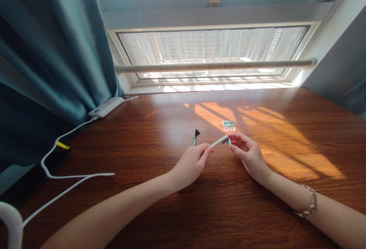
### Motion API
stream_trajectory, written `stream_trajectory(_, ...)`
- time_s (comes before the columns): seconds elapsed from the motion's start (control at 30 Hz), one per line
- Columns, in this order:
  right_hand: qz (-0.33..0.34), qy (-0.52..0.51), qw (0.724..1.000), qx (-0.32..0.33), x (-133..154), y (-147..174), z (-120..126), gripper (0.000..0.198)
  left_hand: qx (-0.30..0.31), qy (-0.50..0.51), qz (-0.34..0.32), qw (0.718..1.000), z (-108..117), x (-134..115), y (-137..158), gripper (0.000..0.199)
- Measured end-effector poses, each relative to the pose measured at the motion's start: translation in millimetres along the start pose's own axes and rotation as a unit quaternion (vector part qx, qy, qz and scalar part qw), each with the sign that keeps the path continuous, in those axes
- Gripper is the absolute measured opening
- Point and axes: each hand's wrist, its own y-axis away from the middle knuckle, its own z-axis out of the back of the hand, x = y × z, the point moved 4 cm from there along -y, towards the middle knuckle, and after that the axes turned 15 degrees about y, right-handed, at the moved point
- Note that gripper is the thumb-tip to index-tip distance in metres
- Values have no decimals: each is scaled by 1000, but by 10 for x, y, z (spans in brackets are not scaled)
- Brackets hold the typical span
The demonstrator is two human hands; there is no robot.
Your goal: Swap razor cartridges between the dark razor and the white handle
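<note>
- Bare left forearm (114, 214) reaches in from the bottom edge, with a white curved object (13, 222), cut off by the frame, at the lower left corner
- Left hand (191, 161) is closed around the handle of a white brush (219, 142), pinching it between thumb and fingers, its short dark bristles near the far end and facing down
- Right hand (253, 157) grips a small teal piece (229, 141) by the fingertips, right at the brush's bristled end; whether the two touch, I cannot tell
- Brush and teal piece are both held up between the hands, over the brown wooden table (160, 123)
- Just beyond the left hand, a grey handle with a black head (195, 138) lies on the wood, partly hidden by that hand
- Beyond the right hand sits a small clear case (229, 126) with teal strips in it, near the edge of a sunlit patch (286, 142)
- Braided-looking bracelet (311, 202) on the right forearm (294, 193)
- Over on the left, a white cable (51, 157) runs from a white box (107, 107) beside the blue curtain (57, 31), past a yellow tag (63, 145)
- Behind the table, a pale rail (214, 66) crosses in front of the window (211, 47)
</note>
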Motion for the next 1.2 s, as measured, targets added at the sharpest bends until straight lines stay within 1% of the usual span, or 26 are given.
stream_trajectory(0.33,-11,-16,1000,-9,16,4,-9,29,0,-13,4,1000,-4,15,-8,39)
stream_trajectory(0.67,-43,-85,995,6,-22,-12,-30,27,1,-11,0,1000,-4,7,-7,40)
stream_trajectory(0.83,-62,-146,987,24,7,-14,-70,27,2,-20,1,1000,-3,14,-15,38)
stream_trajectory(1.07,-91,-228,968,51,26,-5,-114,26,-4,-30,4,1000,6,32,-10,37)
stream_trajectory(1.2,-93,-256,960,72,52,-13,-148,23,13,-23,-4,1000,-16,-11,-1,35)
